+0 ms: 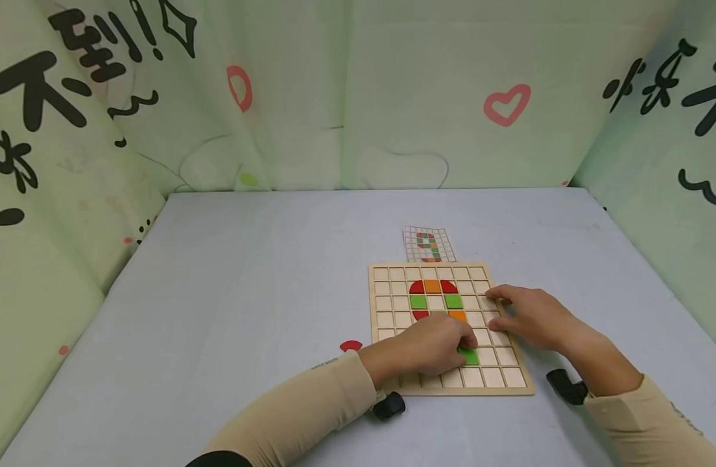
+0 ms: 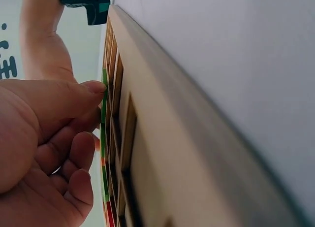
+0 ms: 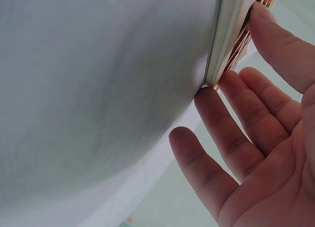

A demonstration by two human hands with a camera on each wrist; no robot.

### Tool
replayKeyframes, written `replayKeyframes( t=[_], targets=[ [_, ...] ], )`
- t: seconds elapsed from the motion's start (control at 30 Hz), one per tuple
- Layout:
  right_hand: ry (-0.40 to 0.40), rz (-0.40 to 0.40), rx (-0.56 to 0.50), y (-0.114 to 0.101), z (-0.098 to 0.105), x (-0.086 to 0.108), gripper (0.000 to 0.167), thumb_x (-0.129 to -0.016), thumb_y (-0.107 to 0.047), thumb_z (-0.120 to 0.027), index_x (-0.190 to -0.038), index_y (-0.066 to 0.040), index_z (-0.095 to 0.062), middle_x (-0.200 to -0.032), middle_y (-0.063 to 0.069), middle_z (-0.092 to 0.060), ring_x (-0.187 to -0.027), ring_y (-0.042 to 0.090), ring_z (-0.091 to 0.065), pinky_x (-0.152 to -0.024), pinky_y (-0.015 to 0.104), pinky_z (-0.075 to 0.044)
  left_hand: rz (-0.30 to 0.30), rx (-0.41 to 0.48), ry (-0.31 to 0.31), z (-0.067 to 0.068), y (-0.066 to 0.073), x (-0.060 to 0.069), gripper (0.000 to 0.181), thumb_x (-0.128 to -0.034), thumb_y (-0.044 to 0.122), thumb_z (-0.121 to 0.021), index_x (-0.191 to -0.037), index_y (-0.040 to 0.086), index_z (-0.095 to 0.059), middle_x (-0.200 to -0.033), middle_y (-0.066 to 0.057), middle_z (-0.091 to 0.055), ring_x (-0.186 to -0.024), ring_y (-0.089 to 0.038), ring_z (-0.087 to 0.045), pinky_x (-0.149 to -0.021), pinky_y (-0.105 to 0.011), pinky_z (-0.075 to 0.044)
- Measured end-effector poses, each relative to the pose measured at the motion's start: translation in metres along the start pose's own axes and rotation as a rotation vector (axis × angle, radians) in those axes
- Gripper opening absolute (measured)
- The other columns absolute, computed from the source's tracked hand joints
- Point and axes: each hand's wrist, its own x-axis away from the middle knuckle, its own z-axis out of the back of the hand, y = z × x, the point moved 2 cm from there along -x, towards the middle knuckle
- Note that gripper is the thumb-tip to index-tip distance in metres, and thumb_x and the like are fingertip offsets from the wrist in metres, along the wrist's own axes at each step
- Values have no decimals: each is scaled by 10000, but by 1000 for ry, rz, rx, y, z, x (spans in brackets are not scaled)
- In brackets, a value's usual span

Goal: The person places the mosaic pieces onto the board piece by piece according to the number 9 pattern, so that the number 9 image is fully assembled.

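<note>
A wooden grid board [image 1: 430, 392] lies on the table, with several red, orange and green pieces in its squares. Over its lower middle, my left hand [image 1: 425, 344] holds a green square tile [image 1: 469, 356] at its fingertips, against the grid. In the left wrist view the thumb [image 2: 91, 87] meets the green tile's edge, and the other fingers are curled. My right hand [image 1: 539, 318] rests at the board's right edge, fingers loosely extended. Its thumb [image 3: 263, 15] touches the board's top in the right wrist view. The left hand hides part of the pattern.
A patterned grid card [image 1: 429, 237] lies behind the board, partly covered by it. One red piece [image 1: 351, 346] sits on the white table [image 1: 247, 272] just left of the board. Printed green curtains [image 1: 422, 84] enclose the table's back and sides.
</note>
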Motion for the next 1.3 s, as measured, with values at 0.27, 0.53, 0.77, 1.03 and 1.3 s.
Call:
replayKeyframes(
  t=[0.27, 0.53, 0.77, 1.03, 1.3],
  targets=[
    [-1, -3, 0, -1, 0, 0, 594, -865, -302, -784, -1311, 30, -573, -1183, 251, -634, -1122, 457, -565, -914, 593, -440, 4, -6, -9, 2, 0, 1, 188, -906, 129, -738, -1087, 176, -754, -940, 156, -671, -849, 22, -550, -777, -79, -409],
    [4, 0, 11, -1, 0, -1, 590, -862, -298, -788, -1303, 32, -578, -1172, 245, -639, -1106, 448, -574, -906, 591, -447, 11, 33, -33, 5, -2, 4, 177, -911, 157, -741, -1084, 190, -742, -930, 175, -644, -863, 30, -537, -788, -83, -406],
    [2, -4, 8, 0, -1, -1, 582, -860, -289, -790, -1296, 34, -580, -1170, 245, -639, -1107, 451, -573, -903, 588, -449, -11, 55, -20, 8, -7, 5, 183, -895, 148, -749, -1073, 188, -736, -928, 179, -644, -872, 33, -542, -798, -99, -397],
    [3, -2, 3, 0, -1, -1, 585, -858, -286, -791, -1299, 35, -579, -1164, 245, -640, -1103, 454, -573, -902, 590, -448, -28, 57, 5, 12, -9, 8, 171, -890, 130, -739, -1053, 179, -734, -911, 172, -651, -826, 13, -535, -750, -104, -396],
    [0, -2, 9, 0, 0, -1, 575, -865, -283, -787, -1302, 29, -581, -1163, 240, -643, -1104, 447, -579, -907, 584, -448, -5, 133, 23, 19, -13, 18, 198, -909, 132, -719, -1102, 164, -746, -985, 169, -681, -915, 7, -563, -808, -123, -425]
  ],
)
